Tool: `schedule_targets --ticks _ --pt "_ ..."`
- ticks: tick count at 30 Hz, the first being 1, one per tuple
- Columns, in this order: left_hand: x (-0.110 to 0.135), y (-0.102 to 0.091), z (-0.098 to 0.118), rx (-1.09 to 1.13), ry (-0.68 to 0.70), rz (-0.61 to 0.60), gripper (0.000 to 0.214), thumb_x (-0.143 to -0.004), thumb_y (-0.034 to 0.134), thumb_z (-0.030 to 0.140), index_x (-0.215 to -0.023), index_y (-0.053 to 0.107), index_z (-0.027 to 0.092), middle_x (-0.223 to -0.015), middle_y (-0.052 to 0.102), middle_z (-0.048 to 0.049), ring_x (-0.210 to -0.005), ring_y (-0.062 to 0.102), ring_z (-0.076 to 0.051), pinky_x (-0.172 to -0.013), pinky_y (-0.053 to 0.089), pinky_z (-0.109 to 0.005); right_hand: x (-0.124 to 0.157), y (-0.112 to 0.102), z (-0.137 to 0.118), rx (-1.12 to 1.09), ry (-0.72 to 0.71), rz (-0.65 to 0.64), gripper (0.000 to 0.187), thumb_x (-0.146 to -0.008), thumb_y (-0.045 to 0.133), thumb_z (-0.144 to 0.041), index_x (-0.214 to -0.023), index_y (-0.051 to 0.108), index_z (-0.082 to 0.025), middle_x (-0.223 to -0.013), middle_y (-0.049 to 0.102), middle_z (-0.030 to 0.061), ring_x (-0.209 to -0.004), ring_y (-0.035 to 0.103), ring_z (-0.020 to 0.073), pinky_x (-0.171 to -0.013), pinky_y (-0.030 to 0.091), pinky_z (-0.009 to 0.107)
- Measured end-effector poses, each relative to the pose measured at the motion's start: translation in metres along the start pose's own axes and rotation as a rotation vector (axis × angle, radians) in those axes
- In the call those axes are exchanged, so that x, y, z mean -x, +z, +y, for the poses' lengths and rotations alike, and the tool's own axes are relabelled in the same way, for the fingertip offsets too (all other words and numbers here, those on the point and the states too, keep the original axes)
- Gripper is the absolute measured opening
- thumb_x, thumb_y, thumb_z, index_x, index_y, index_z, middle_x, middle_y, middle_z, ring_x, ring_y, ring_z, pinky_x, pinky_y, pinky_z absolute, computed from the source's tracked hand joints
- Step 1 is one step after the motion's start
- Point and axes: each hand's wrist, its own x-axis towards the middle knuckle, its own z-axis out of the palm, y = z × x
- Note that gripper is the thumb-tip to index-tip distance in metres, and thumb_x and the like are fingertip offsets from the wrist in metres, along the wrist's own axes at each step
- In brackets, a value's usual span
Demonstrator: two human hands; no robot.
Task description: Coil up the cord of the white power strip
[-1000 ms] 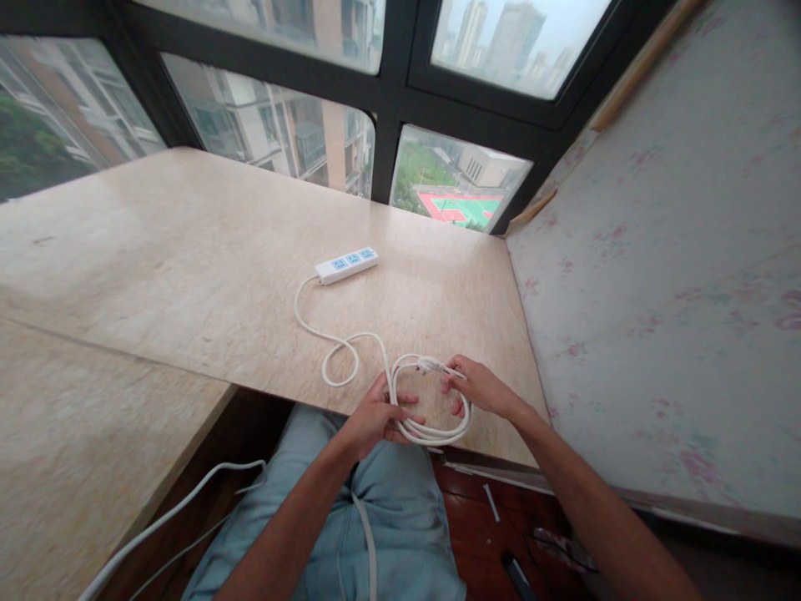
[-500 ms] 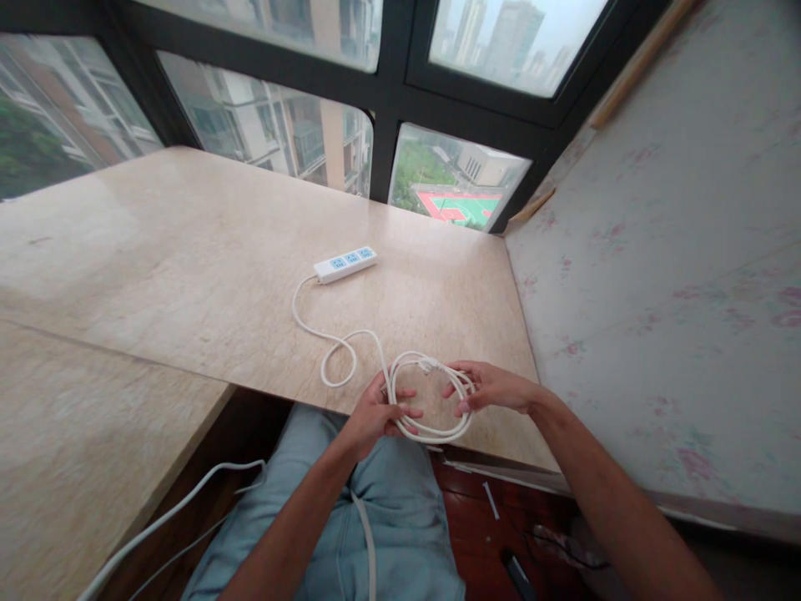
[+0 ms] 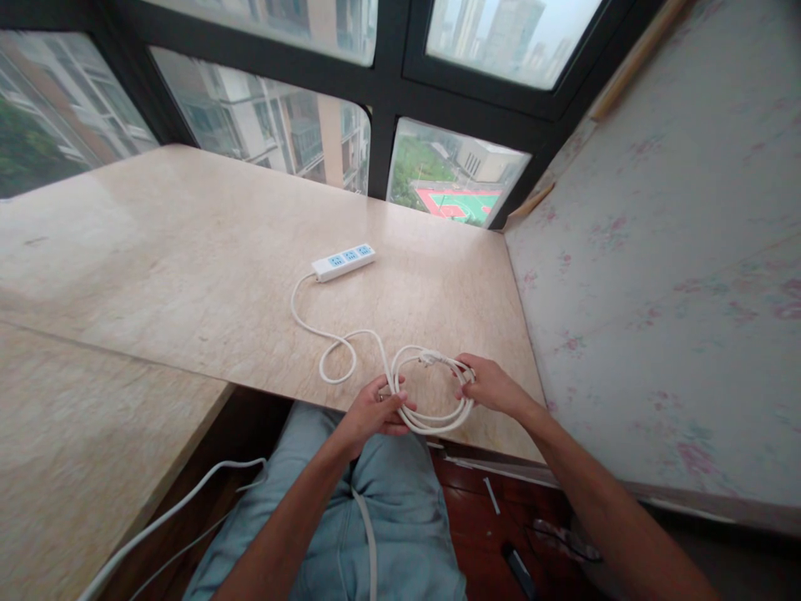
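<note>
A white power strip (image 3: 344, 261) with blue sockets lies on the beige stone ledge (image 3: 188, 250). Its white cord (image 3: 325, 338) curves toward me and ends in a coil (image 3: 431, 413) of several loops at the ledge's near edge. My left hand (image 3: 372, 411) is closed around the coil's left side. My right hand (image 3: 491, 386) grips the coil's right side, fingers curled over the loops. The coil is stretched flat between both hands, with the plug end (image 3: 430, 360) lying at its far side.
Dark-framed windows (image 3: 381, 125) run along the back of the ledge. A floral-patterned wall (image 3: 657, 250) closes the right side. Another white cable (image 3: 168, 517) hangs below the ledge at left, beside my jeans-clad lap (image 3: 375, 517). A small dark object (image 3: 518, 572) lies on the wooden floor.
My right hand shifted from the coil's top near the plug to its right side and closed on it. My left hand tightened its grip. The coil flattened slightly.
</note>
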Motion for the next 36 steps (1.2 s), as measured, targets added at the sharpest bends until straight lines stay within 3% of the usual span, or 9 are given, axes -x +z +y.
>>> schedule_targets --ticks 5,10,13,16,20,26,31,36 --pt "-0.003 -0.001 -0.002 0.021 0.013 0.036 0.054 -0.076 0.072 0.032 -0.121 0.048 0.014 -0.087 0.074 -0.0128 -0.066 0.072 -0.023 -0.058 0.057 -0.031 0.000 0.003 -0.001 -0.060 0.014 -0.009 0.023 -0.059 0.063 -0.010 -0.080 0.061 -0.017 -0.078 0.066 0.0017 -0.068 0.060 0.0157 -0.056 0.043 0.023" --pt "-0.007 -0.006 -0.007 0.101 0.027 -0.022 0.050 -0.076 0.072 0.035 -0.116 0.049 0.014 -0.099 0.073 -0.0160 -0.071 0.072 -0.024 -0.063 0.059 -0.035 0.001 0.000 -0.005 -0.407 0.123 -0.099 0.013 -0.073 0.062 -0.024 -0.083 0.057 -0.017 -0.073 0.068 0.0026 -0.064 0.065 0.0164 -0.052 0.046 0.022" --pt "-0.008 -0.009 -0.011 0.107 0.053 -0.061 0.046 -0.075 0.073 0.038 -0.109 0.050 0.015 -0.104 0.071 -0.0171 -0.073 0.072 -0.025 -0.061 0.059 -0.035 -0.001 -0.002 -0.007 -0.504 0.109 -0.117 0.023 -0.078 0.062 -0.039 -0.080 0.057 -0.016 -0.075 0.070 0.0052 -0.064 0.066 0.0161 -0.056 0.047 0.024" --pt "-0.008 -0.010 -0.012 0.088 0.091 -0.079 0.043 -0.076 0.072 0.040 -0.105 0.053 0.014 -0.104 0.071 -0.0170 -0.070 0.072 -0.023 -0.056 0.057 -0.031 -0.003 -0.002 -0.005 -0.443 0.041 -0.142 0.038 -0.079 0.060 -0.053 -0.071 0.057 -0.016 -0.068 0.069 0.0059 -0.060 0.062 0.0143 -0.057 0.044 0.024" --pt "-0.007 -0.006 -0.011 0.064 0.093 -0.052 0.050 -0.076 0.071 0.036 -0.115 0.051 0.013 -0.106 0.070 -0.0177 -0.069 0.071 -0.022 -0.046 0.054 -0.026 -0.005 0.000 -0.004 -0.473 0.060 -0.227 0.045 -0.078 0.058 -0.061 -0.074 0.058 -0.016 -0.067 0.068 0.0043 -0.056 0.060 0.0126 -0.050 0.039 0.022" --pt "-0.004 -0.003 -0.008 0.057 0.052 -0.017 0.060 -0.076 0.070 0.030 -0.129 0.044 0.017 -0.120 0.065 -0.0173 -0.068 0.071 -0.023 -0.038 0.050 -0.023 -0.007 0.001 -0.006 -0.787 0.088 -0.419 0.042 -0.070 0.071 -0.052 -0.086 0.056 -0.015 -0.081 0.069 0.0034 -0.053 0.061 0.0112 -0.050 0.045 0.022" --pt "-0.005 -0.002 -0.008 0.038 0.050 -0.015 0.056 -0.084 0.060 0.041 -0.132 0.042 0.020 -0.104 0.071 -0.0131 -0.062 0.070 -0.020 -0.040 0.049 -0.023 -0.008 0.010 -0.005 -0.814 0.062 -0.316 0.038 -0.075 0.067 -0.049 -0.086 0.055 -0.015 -0.059 0.059 -0.0041 -0.042 0.049 0.0063 -0.042 0.035 0.018" --pt "-0.008 0.001 -0.003 -0.071 0.200 0.119 0.039 -0.081 0.063 0.044 -0.103 0.061 0.012 -0.084 0.074 -0.0111 -0.053 0.063 -0.014 -0.040 0.042 -0.020 -0.003 0.011 -0.008 -1.040 0.111 -0.242 0.038 -0.071 0.072 -0.046 -0.085 0.054 -0.017 -0.050 0.039 -0.0117 -0.037 0.021 0.0007 -0.038 0.020 0.016"
